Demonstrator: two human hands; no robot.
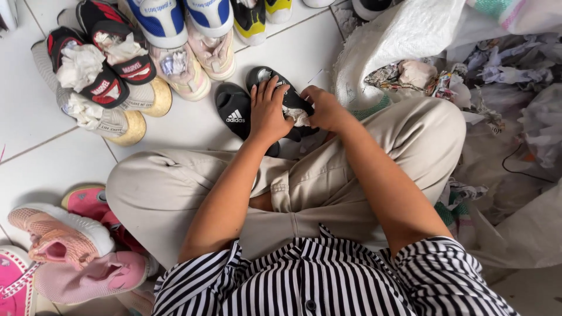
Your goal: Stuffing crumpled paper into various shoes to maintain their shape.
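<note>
The black sandal (288, 98) lies on the white tiled floor (35, 117) just in front of the person's crossed legs, close enough to work on without leaning. It is small, dark and low, with a wad of crumpled paper (301, 117) at its opening. The left hand (268, 112) lies flat across it, fingers spread wide, seemingly to pin it steady. The right hand (325, 109) is curled around the paper wad, fingers closed on it, pressing at the sandal's mouth. A second black sandal (234, 111) lies touching beside it. Beyond stand rows of shoes, some already stuffed with paper (79, 64). To the right, a white sack (398, 35) spills crumpled paper within reach. Pink shoes (70, 240) sit by the left knee.
</note>
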